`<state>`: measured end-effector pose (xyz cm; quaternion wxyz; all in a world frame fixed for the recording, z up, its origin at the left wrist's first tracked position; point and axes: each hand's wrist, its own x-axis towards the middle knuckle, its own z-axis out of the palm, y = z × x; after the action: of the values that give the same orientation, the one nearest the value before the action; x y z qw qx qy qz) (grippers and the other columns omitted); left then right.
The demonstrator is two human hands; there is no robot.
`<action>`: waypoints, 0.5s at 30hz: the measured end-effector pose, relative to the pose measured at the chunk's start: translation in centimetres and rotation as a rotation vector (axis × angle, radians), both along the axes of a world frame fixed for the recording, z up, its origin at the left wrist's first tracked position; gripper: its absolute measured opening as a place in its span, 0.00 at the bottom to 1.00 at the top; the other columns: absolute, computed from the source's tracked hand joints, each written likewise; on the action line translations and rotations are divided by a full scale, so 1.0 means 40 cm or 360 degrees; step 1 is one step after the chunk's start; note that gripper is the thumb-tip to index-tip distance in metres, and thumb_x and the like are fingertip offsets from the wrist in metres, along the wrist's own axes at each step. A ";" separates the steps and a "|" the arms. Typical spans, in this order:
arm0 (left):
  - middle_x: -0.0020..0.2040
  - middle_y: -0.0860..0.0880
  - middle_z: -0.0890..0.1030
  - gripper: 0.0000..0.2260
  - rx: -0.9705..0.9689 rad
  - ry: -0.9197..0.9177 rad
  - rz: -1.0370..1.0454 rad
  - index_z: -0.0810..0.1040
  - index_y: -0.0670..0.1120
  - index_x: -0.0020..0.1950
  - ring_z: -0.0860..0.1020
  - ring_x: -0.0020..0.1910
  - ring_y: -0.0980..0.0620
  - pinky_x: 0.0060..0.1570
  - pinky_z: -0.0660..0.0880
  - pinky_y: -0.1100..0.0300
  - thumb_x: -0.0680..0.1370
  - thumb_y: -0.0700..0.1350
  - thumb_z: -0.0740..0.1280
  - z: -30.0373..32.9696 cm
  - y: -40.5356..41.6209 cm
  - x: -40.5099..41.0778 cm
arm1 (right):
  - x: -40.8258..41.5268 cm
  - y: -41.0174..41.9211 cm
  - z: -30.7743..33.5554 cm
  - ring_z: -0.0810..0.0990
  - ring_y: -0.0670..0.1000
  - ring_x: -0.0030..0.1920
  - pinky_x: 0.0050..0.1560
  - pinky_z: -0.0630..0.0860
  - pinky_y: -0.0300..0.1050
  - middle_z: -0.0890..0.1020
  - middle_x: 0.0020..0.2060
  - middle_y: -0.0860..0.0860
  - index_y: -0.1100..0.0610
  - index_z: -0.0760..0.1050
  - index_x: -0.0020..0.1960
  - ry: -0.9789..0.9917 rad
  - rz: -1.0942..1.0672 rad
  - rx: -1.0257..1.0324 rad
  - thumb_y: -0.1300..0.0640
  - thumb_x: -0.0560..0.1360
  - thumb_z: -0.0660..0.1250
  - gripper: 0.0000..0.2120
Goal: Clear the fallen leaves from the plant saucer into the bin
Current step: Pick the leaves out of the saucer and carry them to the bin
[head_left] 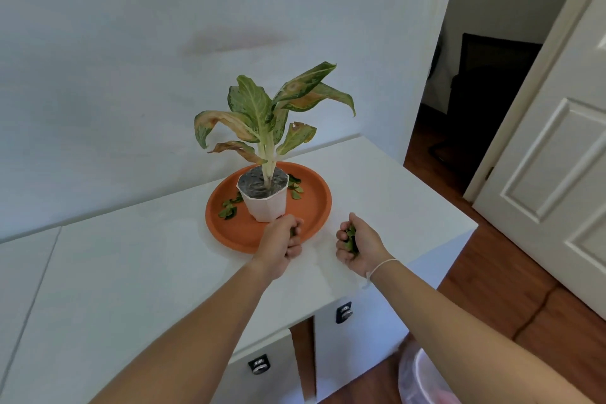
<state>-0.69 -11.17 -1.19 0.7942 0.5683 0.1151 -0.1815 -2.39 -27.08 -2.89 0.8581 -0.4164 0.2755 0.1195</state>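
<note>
Leaves (351,237) bunched in my right hand (355,246), fingers curled round a green clump, hovering just right of the orange saucer (314,207) at frame centre. My left hand (284,244) is fisted over the saucer's near rim with a sliver of green between the fingers, so probably pinching a leaf or two; can't tell how many. More loose leaves remain: a cluster left of the white pot (265,203), a few right of it. Bin (423,377) sits low right of frame, on the floor beside the cabinet, half hidden by my right forearm.

Risks: both fists full, so grabbing more likely spills what I hold onto the tabletop (131,266). Reaching behind the pot could knock it or snag the drooping plant (262,115). Bin is well below; a careless drop scatters leaves on the floor.
</note>
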 end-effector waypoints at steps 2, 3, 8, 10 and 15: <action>0.24 0.52 0.69 0.09 -0.0112 0.0062 -0.0021 0.68 0.43 0.35 0.60 0.18 0.58 0.16 0.55 0.68 0.74 0.36 0.54 0.003 -0.042 -0.009 | -0.016 -0.037 -0.001 0.60 0.46 0.17 0.17 0.54 0.34 0.67 0.20 0.49 0.56 0.66 0.32 0.0012 -0.0051 -0.0004 0.48 0.80 0.55 0.20; 0.24 0.52 0.68 0.09 -0.0163 0.0093 -0.0031 0.67 0.43 0.35 0.60 0.17 0.58 0.15 0.55 0.68 0.73 0.36 0.53 0.004 -0.061 -0.013 | -0.023 -0.055 -0.001 0.60 0.46 0.17 0.17 0.54 0.34 0.67 0.21 0.49 0.56 0.65 0.32 0.0017 -0.0077 -0.0007 0.48 0.80 0.55 0.20; 0.25 0.50 0.66 0.10 -0.0260 0.0171 -0.0093 0.65 0.44 0.32 0.59 0.16 0.57 0.15 0.55 0.69 0.72 0.38 0.49 0.017 -0.191 -0.030 | -0.055 -0.177 0.011 0.60 0.46 0.16 0.17 0.54 0.33 0.67 0.21 0.49 0.55 0.65 0.32 0.0008 -0.0176 0.0005 0.49 0.80 0.56 0.20; 0.25 0.50 0.65 0.11 -0.0246 0.0169 -0.0107 0.64 0.44 0.31 0.59 0.16 0.57 0.15 0.55 0.69 0.72 0.38 0.49 0.021 -0.255 -0.037 | -0.075 -0.238 0.016 0.60 0.45 0.17 0.17 0.54 0.33 0.66 0.20 0.49 0.55 0.64 0.32 -0.0014 -0.0195 0.0022 0.49 0.80 0.56 0.19; 0.22 0.51 0.65 0.12 -0.0208 0.0198 -0.0188 0.64 0.44 0.29 0.59 0.16 0.56 0.16 0.55 0.70 0.72 0.38 0.48 0.023 -0.474 -0.078 | -0.141 -0.447 0.017 0.59 0.45 0.19 0.19 0.54 0.35 0.66 0.23 0.49 0.55 0.64 0.33 -0.0007 -0.0277 -0.0065 0.49 0.80 0.56 0.19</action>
<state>-3.82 -30.11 -0.25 0.8087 0.5088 0.1184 -0.2702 -8.02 -44.94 -2.20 0.8572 -0.4086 0.3112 0.0379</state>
